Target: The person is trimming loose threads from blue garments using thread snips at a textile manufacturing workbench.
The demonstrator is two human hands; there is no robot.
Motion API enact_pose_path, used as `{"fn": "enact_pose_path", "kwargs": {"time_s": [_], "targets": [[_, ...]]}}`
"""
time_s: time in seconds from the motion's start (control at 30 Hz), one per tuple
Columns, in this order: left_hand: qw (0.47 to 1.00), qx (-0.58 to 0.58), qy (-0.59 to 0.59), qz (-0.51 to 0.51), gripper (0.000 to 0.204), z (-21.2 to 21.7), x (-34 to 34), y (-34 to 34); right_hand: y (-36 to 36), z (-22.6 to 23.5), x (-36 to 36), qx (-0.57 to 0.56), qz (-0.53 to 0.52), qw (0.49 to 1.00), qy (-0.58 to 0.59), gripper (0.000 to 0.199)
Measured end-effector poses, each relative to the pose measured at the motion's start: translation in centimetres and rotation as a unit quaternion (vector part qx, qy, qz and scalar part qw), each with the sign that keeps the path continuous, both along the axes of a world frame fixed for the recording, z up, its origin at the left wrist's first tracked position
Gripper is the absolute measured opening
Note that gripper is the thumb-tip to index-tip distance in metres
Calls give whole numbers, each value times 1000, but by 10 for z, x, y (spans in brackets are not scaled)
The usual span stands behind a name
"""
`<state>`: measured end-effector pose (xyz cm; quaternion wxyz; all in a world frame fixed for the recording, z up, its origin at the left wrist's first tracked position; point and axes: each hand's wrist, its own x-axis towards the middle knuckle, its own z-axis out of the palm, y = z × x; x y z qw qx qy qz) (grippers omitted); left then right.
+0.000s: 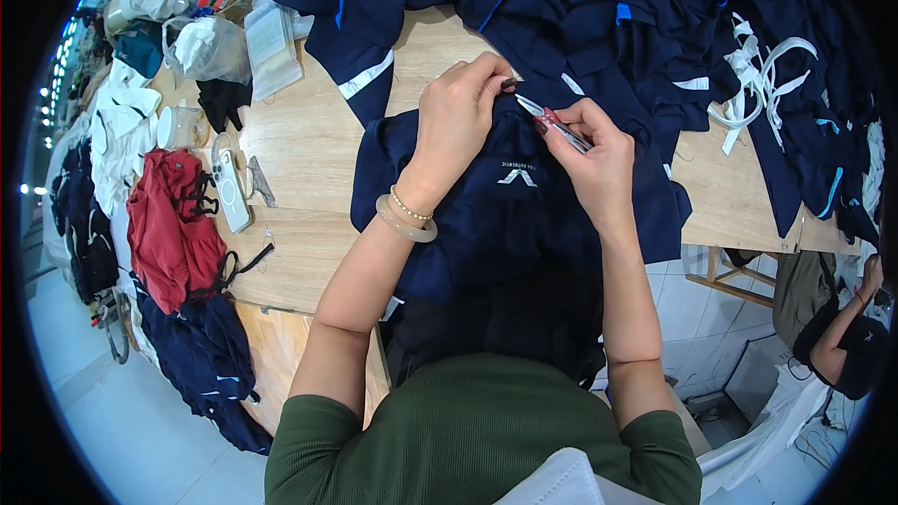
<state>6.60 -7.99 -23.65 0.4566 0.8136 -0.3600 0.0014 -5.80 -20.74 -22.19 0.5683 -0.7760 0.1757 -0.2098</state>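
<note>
The navy garment (440, 215) lay across the near edge of the wooden table (290, 252), directly before the person, with a pile of dark clothes (599, 47) beyond it. At its far edge the left hand (458, 117) had thumb and forefinger pinched together, seemingly on the cloth; whether a loose thread was between them was too small to tell. The right hand (596, 145) was closed around small snips (550, 118), their tips pointing left toward those fingertips. Whether the blades were parted could not be told. The step in hand looked like trimming at that edge. The next move probably called for keeping the edge taut and setting the blades close, clear of fingers and fabric.
</note>
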Motion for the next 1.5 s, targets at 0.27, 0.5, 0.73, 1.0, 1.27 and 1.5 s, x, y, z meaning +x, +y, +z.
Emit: {"fn": "enact_pose_path", "kwargs": {"time_s": [0.27,0.5,0.73,1.0,1.27,1.5], "targets": [[1000,-5,-3,2,3,-3,0,-1,2,-9,2,5,5,1000,11,12],[1000,-6,3,7,3,-2,1,-1,0,-7,2,-8,8,1000,20,12],[1000,-4,-4,3,4,-1,0,-2,2,-12,4,-16,6,1000,-8,12],[993,-63,57,77,13,9,7,15,-4,-13,1,-8,-35,999,-20,10],[933,18,272,234,22,21,30,144,-124,-12,-74,12,-220,974,52,19],[940,4,296,172,23,-4,-16,123,-111,-31,-55,164,-141,958,189,21]]}}
